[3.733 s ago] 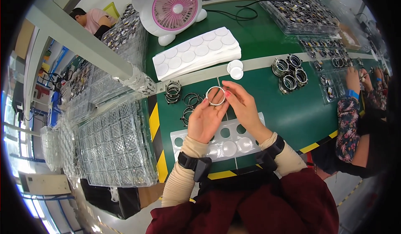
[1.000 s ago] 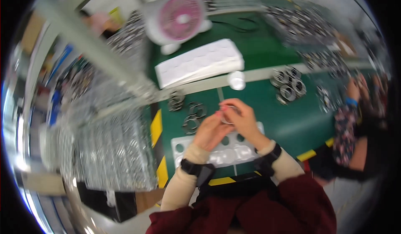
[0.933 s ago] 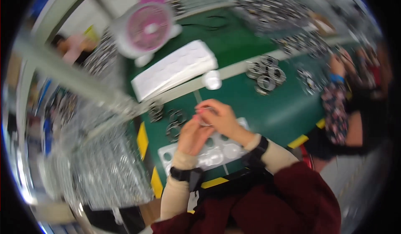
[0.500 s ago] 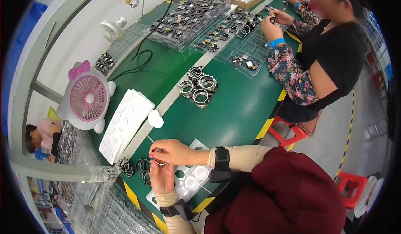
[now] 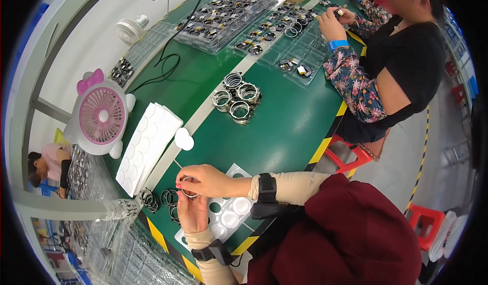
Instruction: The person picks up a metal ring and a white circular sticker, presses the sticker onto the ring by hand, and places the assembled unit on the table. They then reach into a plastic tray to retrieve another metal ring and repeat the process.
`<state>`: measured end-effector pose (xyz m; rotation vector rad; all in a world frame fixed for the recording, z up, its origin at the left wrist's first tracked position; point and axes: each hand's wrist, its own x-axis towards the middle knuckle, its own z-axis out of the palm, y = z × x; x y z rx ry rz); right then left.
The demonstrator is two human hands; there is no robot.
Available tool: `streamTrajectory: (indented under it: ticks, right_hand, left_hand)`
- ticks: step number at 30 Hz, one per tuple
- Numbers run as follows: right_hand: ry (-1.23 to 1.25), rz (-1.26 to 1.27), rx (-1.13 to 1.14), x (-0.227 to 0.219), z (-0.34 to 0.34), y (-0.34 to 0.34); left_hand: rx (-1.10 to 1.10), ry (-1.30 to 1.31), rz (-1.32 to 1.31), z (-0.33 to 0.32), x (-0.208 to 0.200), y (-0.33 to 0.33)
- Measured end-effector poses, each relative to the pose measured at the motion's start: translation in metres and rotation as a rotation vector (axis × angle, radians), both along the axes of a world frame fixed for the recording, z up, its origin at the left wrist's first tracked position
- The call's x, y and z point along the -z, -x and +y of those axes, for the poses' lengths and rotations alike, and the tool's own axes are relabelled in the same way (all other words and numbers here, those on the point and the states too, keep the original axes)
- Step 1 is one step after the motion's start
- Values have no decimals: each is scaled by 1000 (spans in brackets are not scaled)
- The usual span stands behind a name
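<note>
Between both hands is a thin silvery metal ring [image 5: 189, 194], standing above the front part of the green table. My right hand [image 5: 211, 181] reaches over from the right and pinches the ring's upper side. From below, my left hand [image 5: 193, 215] grips its near edge with thumb and fingers. Under the hands lies a white sheet with round holes and white discs [image 5: 230, 219], partly covered by them. Dark ring stacks [image 5: 149, 199] stand just left of my fingers, and another dark stack [image 5: 169, 197] is partly hidden by the hands.
Stacks of metal rings [image 5: 240, 110] stand mid-table. White sheets with circle outlines [image 5: 147, 145] and a loose white disc piece [image 5: 184, 139] lie left, by a pink-and-white fan [image 5: 103, 116]. Clear trays of small parts [image 5: 223, 20] fill the back. A co-worker [image 5: 391, 66] sits at right.
The whole view has shifted slightly, moving things a little up and left. Both hands stay on the ring, with only small finger movement. The co-worker still handles a small part.
</note>
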<state>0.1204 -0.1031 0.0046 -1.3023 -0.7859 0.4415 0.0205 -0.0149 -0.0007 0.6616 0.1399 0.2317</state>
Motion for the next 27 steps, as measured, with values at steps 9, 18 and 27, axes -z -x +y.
streamTrajectory:
  ticks: [9, 18, 27]
  right_hand:
    - [-9, -70, 35, 4, 2, 0]
    - [55, -63, -34, 1, -1, -1]
    - [42, -62, -24, 2, -1, -1]
  left_hand:
    - [-3, 5, -4, 2, 3, 1]
    - [-41, -18, 35, -1, 0, 1]
    - [-36, -20, 26, 0, 1, 1]
